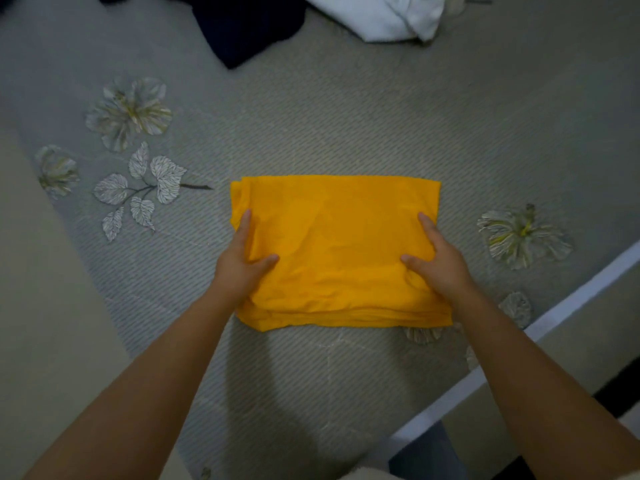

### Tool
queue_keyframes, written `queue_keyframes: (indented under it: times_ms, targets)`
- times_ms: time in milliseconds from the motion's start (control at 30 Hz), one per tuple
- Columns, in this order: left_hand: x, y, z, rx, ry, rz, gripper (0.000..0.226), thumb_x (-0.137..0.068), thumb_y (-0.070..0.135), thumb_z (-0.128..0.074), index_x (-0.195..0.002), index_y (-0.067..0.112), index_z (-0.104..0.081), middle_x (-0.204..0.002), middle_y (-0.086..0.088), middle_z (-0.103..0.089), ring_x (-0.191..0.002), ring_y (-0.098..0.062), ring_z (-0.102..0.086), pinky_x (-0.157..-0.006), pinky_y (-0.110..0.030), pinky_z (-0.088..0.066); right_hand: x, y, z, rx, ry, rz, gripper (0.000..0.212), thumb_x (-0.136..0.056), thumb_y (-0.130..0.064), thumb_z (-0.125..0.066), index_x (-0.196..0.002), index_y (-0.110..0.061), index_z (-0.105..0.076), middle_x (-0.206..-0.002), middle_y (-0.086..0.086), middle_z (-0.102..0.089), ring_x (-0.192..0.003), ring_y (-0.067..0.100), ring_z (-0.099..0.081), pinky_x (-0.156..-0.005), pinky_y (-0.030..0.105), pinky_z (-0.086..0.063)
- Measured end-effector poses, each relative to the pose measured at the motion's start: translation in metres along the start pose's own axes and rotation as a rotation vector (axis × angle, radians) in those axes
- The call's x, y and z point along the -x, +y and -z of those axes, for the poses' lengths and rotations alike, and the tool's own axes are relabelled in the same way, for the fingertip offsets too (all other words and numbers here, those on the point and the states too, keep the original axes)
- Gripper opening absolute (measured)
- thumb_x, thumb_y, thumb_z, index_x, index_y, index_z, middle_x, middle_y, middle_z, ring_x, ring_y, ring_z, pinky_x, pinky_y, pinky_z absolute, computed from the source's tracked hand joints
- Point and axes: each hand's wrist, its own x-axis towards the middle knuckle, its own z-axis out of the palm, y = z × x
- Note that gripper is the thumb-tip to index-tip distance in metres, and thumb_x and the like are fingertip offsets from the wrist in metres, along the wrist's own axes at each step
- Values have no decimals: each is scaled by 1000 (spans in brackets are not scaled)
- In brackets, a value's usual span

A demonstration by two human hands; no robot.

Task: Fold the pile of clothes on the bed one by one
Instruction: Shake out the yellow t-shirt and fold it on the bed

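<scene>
A yellow-orange garment (336, 244), folded into a thick rectangle, lies on the grey bed sheet (346, 116) in the middle of the view. My left hand (240, 265) holds its left edge, thumb on top and fingers along the side. My right hand (434, 258) holds its right edge the same way, thumb lying on the cloth. Whether the fingers reach under the fold is hidden. A dark navy garment (242, 26) and a white garment (381, 15) lie crumpled at the far edge of the view.
The sheet carries printed flowers and leaves (138, 181) to the left and a flower (523, 233) to the right. The bed's right edge shows a white border (571, 299), with the floor beyond it. A plain beige strip (41, 306) runs along the left.
</scene>
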Motion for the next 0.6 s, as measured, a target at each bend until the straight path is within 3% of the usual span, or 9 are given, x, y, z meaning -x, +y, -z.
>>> queue_keyframes:
  times_ms: [200, 400, 600]
  targets:
    - [26, 26, -22, 100, -83, 22, 72, -86, 10, -61, -143, 28, -21, -150, -8, -26, -134, -27, -30, -105, -36, -28, 36, 27, 20, -100, 45, -50, 69, -86, -6, -60, -143, -18, -22, -143, 13, -37, -125, 32, -41, -96, 28, -34]
    - [38, 97, -65, -157, -195, 20, 89, -82, 25, -66, -147, 23, -5, -152, -9, -20, -137, -30, -26, -108, -40, -25, 61, 54, 94, -77, 25, -132, 84, -83, -16, -65, -145, -20, -9, -149, 10, -26, -133, 27, -32, -99, 28, -30]
    - [42, 226, -121, -346, -244, -106, 100, -81, 36, -66, -146, 18, 7, -153, -11, -18, -136, -32, -27, -106, -41, -27, 75, 68, 225, 52, 105, -138, 100, -78, -27, -72, -146, -20, 1, -150, 13, -25, -132, 31, -33, -98, 36, -33]
